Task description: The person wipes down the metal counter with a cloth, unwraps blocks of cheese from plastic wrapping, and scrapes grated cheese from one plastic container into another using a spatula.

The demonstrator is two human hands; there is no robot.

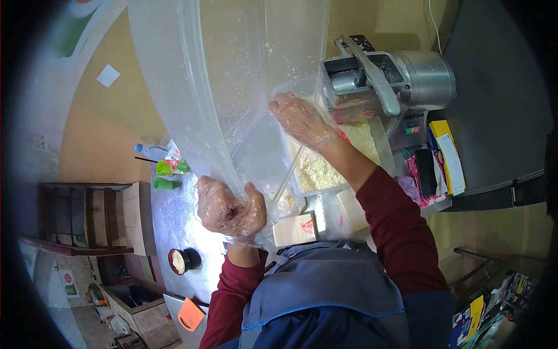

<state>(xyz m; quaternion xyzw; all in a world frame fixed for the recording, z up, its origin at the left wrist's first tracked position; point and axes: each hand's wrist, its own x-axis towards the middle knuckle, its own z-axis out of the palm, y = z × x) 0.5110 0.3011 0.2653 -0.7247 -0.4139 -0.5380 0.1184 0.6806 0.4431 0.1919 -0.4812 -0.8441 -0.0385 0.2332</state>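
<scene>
A large translucent plastic tub (241, 64) stands tilted up before me, with white crumbs stuck to its walls. My left hand (231, 210), in a clear plastic glove, is closed around its near rim. My gloved right hand (305, 121) lies against the tub's wall at the right, fingers bent and pressed together; what they hold, if anything, is hidden. Beneath my right forearm is a tray (381, 136) full of pale grated cheese (319, 168). Close to my body lies a pale block in a wrapper with red print (295, 230).
A metal grating machine (372, 72) stands at the back right. Beside it are a yellow box (446, 157) and a dark phone (426, 173). Green cups (165, 176), a bottle (150, 152), a dark bowl (179, 262) and an orange cutting board (190, 314) are at the left.
</scene>
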